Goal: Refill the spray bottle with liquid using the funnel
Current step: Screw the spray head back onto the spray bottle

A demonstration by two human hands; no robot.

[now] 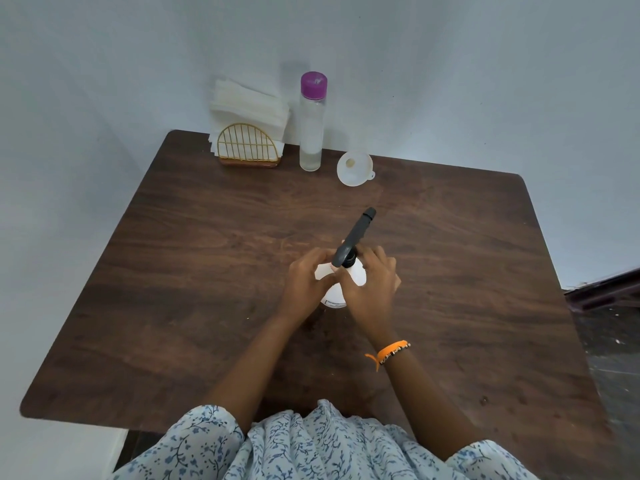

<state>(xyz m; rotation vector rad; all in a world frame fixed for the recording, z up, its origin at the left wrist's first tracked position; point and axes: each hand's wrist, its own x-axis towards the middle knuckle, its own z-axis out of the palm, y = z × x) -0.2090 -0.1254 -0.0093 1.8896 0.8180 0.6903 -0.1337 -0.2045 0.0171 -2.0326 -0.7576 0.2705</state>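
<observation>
A white spray bottle stands upright in the middle of the brown table. Its black spray head points away from me toward the far right. My left hand wraps the bottle's body from the left. My right hand grips the bottle's neck by the black collar from the right. A white funnel lies at the far side of the table, mouth tipped toward me. Beside it on the left stands a tall clear bottle with a purple cap and a little liquid at the bottom.
A gold wire napkin holder with white napkins sits at the far left, against the white wall. The table's right edge borders a dark floor. Bare wood lies between the spray bottle and the funnel.
</observation>
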